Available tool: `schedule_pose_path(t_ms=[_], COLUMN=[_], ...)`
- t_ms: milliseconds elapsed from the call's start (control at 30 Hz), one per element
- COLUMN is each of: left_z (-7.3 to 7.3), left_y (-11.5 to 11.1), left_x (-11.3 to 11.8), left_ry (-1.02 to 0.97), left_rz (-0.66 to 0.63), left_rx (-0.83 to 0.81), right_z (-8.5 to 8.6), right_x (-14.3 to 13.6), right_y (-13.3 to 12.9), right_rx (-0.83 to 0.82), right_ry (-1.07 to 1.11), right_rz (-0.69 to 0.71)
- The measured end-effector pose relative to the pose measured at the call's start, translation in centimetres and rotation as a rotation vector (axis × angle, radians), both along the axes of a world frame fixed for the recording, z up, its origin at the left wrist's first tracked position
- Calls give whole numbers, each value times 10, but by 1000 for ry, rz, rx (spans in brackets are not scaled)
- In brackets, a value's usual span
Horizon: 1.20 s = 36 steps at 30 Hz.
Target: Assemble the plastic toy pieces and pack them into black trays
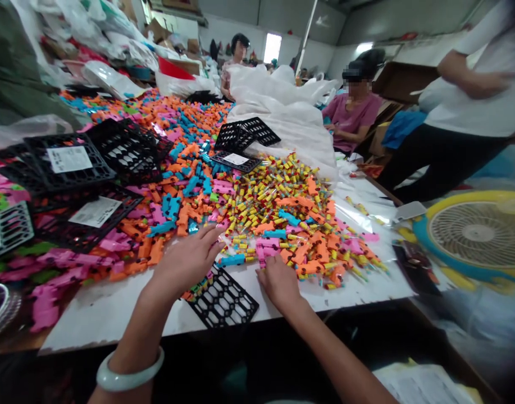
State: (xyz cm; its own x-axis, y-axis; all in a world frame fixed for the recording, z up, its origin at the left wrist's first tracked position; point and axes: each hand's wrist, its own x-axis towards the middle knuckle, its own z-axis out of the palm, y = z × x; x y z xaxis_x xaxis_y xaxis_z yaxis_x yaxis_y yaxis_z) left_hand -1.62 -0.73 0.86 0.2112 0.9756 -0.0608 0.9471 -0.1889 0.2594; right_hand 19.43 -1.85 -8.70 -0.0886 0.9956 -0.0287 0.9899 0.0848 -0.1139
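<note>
Your right hand point(282, 282), the nearer, reaches the pink toy point(267, 245) beyond the black tray point(226, 303) at the surface's point(109, 312) near edge; its grip is unclear. Your left hand point(188, 259) is open.

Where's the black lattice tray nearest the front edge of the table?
In the head view, the black lattice tray lies near the middle of the front edge, on the white tabletop, between the left hand and right hand.

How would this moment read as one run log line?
left hand: open, near black tray | right hand: fingers at pink toy | tray: on white tabletop | nearby: heaped orange toys, yellow pieces
</note>
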Motion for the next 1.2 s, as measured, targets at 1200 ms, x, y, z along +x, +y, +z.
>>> schedule_pose_path(t_ms=[1200], left_z=[-4], left_y=[-1], left_x=[-2], left_ry=[-76], left_rz=[28], left_rx=[-14], right_z=[-51], right_x=[-59], right_y=[21], right_rx=[-6], right_ry=[1032], right_rz=[511])
